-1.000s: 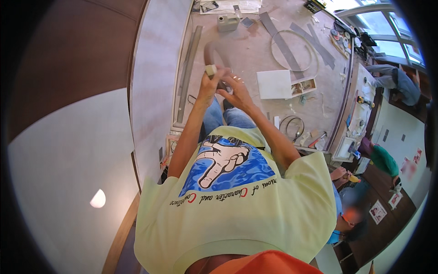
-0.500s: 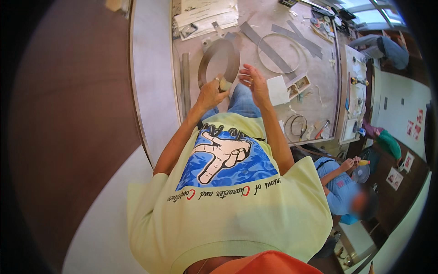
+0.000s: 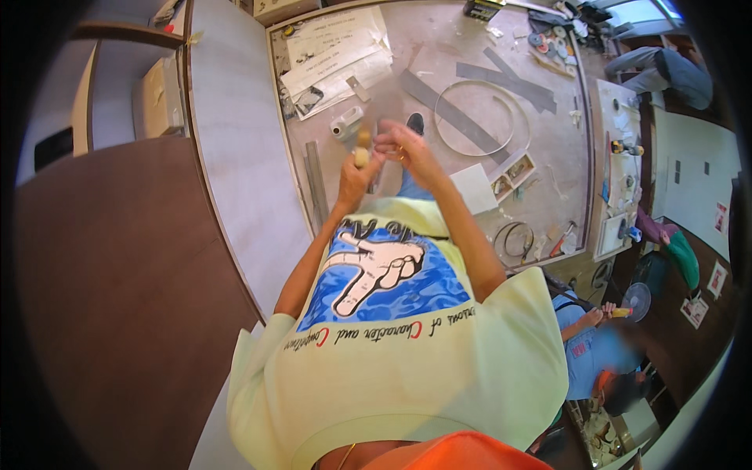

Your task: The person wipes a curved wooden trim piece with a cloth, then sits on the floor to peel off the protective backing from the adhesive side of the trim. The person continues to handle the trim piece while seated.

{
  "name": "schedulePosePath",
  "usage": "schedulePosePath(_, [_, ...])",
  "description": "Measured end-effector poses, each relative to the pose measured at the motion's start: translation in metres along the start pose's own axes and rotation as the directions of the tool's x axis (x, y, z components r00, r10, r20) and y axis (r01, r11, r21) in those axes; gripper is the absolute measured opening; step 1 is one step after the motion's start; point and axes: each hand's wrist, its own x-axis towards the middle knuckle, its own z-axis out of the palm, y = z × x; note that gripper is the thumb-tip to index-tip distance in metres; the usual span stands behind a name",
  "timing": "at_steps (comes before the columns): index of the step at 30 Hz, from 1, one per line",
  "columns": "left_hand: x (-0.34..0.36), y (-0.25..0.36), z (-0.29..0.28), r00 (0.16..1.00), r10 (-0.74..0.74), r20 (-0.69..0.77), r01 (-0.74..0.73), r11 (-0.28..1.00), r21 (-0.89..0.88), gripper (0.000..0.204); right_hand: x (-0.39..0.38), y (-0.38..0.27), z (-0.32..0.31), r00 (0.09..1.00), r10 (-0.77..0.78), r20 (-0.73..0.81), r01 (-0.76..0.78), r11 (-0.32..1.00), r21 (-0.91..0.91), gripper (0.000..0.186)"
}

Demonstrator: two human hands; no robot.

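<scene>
At the left, 2 grey strips (image 3: pixel 315 188) lie lengthwise on the broad pale surface, with a whitish bottle (image 3: pixel 347 123) beyond them, tipped over. The person's left hand (image 3: pixel 356 178) is clamped around a pale yellow block (image 3: pixel 362 157), which sits at the top of the fist. A brown band (image 3: pixel 365 135) rises from just beyond the block, its visible long axis running away from the body; blur hides its full outline. The band lies straight ahead of the left hand, the nearer of the 2, and to the left of the right hand (image 3: pixel 411 155). That hand's fingers are bent and point leftward toward the band; whether they touch it, one cannot tell. Farther right come a large thin ring (image 3: pixel 474 155), then a white box (image 3: pixel 474 188), and finally a desk (image 3: pixel 611 117) along the side.
</scene>
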Motion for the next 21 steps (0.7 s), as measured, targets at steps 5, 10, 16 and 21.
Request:
schedulePosePath(5, [0.086, 0.053, 0.023, 0.990, -0.136, -0.020, 0.114, 0.892, -0.438, 0.012, 0.049, -0.095, -0.117, 0.964, -0.173, -0.203, 0.074, 0.906, -0.417, 0.046])
schedulePosePath(10, [0.134, 0.116, 0.035, 0.992, -0.029, 0.120, 0.107, 0.679, -0.726, 0.010, 0.089, -0.195, -0.182, 0.927, -0.182, -0.327, 0.016, 0.892, -0.451, 0.041])
schedulePosePath(16, [0.193, 0.157, 0.053, 0.958, 0.197, 0.210, 0.115, 0.408, -0.906, 0.009, 0.151, -0.245, -0.118, 0.998, 0.028, 0.060, -0.029, 1.000, 0.010, 0.048])
schedulePosePath(21, [0.254, 0.160, 0.051, 0.996, 0.089, 0.030, -0.005, 0.378, -0.926, 0.025, 0.204, -0.298, -0.069, 0.994, -0.080, 0.075, 0.076, 0.996, 0.052, 0.057])
